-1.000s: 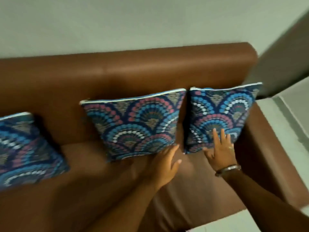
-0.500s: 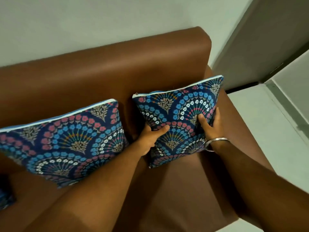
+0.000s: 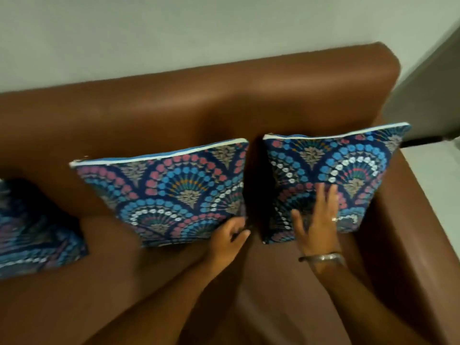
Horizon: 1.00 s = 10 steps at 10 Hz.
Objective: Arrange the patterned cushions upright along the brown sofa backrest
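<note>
Three blue cushions with a fan pattern rest on the brown sofa (image 3: 224, 100). The right cushion (image 3: 348, 165) leans upright against the backrest beside the armrest. My right hand (image 3: 317, 220) lies flat on its front with fingers spread. The middle cushion (image 3: 171, 188) also leans upright against the backrest. My left hand (image 3: 227, 239) is at its lower right corner, fingers curled around the edge. The left cushion (image 3: 32, 232) is cut off by the frame's left edge and slants more toward the seat.
A pale wall (image 3: 174, 31) rises behind the sofa. The sofa's right armrest (image 3: 418, 245) borders a light tiled floor (image 3: 438, 165). A grey door or panel (image 3: 428, 95) stands at the far right.
Both hands let go of the right cushion's sides. My right hand now lies flat on its front, and my left hand moved to the middle cushion's corner. The view swung left.
</note>
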### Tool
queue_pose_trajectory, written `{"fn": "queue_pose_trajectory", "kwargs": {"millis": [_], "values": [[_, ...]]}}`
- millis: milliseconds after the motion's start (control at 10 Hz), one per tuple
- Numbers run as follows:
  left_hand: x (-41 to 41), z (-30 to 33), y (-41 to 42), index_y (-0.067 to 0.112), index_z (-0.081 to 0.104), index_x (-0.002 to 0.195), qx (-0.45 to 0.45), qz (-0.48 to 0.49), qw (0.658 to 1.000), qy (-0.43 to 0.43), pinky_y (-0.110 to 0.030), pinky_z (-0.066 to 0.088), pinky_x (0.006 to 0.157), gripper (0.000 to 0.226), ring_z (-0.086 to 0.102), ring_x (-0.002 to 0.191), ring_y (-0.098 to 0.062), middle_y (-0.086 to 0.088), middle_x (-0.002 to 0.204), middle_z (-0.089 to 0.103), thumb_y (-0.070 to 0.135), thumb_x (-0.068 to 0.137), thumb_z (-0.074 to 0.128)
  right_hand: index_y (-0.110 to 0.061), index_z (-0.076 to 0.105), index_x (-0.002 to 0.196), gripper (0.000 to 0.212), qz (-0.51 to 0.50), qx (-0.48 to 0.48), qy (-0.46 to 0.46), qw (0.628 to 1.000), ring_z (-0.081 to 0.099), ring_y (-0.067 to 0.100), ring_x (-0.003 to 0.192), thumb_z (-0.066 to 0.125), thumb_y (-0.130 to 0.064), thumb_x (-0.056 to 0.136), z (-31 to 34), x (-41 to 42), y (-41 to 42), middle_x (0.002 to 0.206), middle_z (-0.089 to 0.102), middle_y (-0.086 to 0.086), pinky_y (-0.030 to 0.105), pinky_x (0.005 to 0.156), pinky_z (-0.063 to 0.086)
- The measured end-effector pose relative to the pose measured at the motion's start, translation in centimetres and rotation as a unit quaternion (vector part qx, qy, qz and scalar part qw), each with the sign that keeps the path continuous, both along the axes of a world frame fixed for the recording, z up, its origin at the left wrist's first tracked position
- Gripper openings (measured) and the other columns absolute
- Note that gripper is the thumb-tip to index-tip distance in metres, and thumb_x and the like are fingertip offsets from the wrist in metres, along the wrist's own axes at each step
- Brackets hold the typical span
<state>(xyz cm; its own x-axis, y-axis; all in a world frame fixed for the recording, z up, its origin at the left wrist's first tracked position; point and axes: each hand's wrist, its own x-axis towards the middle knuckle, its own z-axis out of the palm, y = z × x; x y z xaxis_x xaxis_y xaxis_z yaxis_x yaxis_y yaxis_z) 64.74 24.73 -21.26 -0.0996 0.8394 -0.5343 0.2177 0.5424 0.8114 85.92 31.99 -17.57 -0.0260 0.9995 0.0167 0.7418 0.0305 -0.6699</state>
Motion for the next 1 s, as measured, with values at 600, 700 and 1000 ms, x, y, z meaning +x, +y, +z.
{"fn": "queue_pose_trajectory", "kwargs": {"millis": [600, 700, 1000], "values": [[-28.1, 4.1, -6.7, 0.043, 0.039, 0.135, 0.133, 0.194, 0.971, -0.045, -0.016, 0.052, 0.092, 0.063, 0.058, 0.122, 0.004, 0.024, 0.132, 0.059, 0.051, 0.08, 0.071, -0.05, 0.057, 0.119, 0.078, -0.02, -0.287, 0.275, 0.918, 0.067, 0.003, 0.106, 0.083, -0.073, 0.049, -2.9, -20.8, -1.2, 0.116, 0.07, -0.023, 0.047, 0.101, 0.051], [-29.9, 4.2, -7.1, 0.036, 0.033, 0.14, 0.136, 0.178, 0.974, -0.03, -0.013, 0.049, 0.094, 0.074, 0.056, 0.122, 0.007, 0.015, 0.138, 0.053, 0.056, 0.079, 0.069, -0.045, 0.049, 0.13, 0.085, -0.013, -0.277, 0.27, 0.922, 0.064, 0.016, 0.116, 0.083, -0.069, 0.056, -3.4, -22.8, -1.7, 0.127, 0.068, -0.015, 0.05, 0.101, 0.051], [-27.5, 5.9, -9.7, 0.016, 0.037, 0.15, 0.108, 0.2, 0.974, 0.029, -0.047, 0.045, 0.111, 0.098, 0.051, 0.135, -0.015, -0.001, 0.147, 0.053, 0.073, 0.076, 0.068, -0.023, 0.045, 0.137, 0.088, 0.01, -0.286, 0.308, 0.907, 0.06, 0.028, 0.123, 0.084, -0.047, 0.062, 1.4, -23.1, -2.0, 0.125, 0.066, -0.002, 0.045, 0.094, 0.053]]}}
